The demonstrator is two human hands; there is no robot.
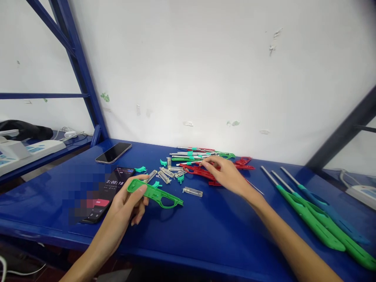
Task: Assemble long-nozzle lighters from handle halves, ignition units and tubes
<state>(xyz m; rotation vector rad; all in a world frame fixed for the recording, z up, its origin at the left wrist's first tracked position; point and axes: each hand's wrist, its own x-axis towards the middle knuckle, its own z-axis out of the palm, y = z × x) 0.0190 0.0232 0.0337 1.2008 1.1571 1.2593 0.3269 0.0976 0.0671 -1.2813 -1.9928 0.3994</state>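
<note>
Blue worktop (pixel 229 231), white wall (pixel 182 70) behind. Left hand (pixel 125 205) pinching green shell (pixel 153 192) left of lower centre, hollow side up, prob so insides show. Right hand (pixel 225 172) bunched over red shells (pixel 194 170) mid-frame, can't tell if gripping. Long-nosed lighters (pixel 311 218) lower right, likely parked aside.

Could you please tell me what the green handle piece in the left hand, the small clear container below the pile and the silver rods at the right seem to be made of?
Green handle piece: probably moulded plastic, slightly glossy; thin raised edges show.
Clear container: smooth and see-through, likely hard plastic, though glass is possible.
Silver rods: apparently metal, given their grey sheen; a coating can't be excluded.
</note>
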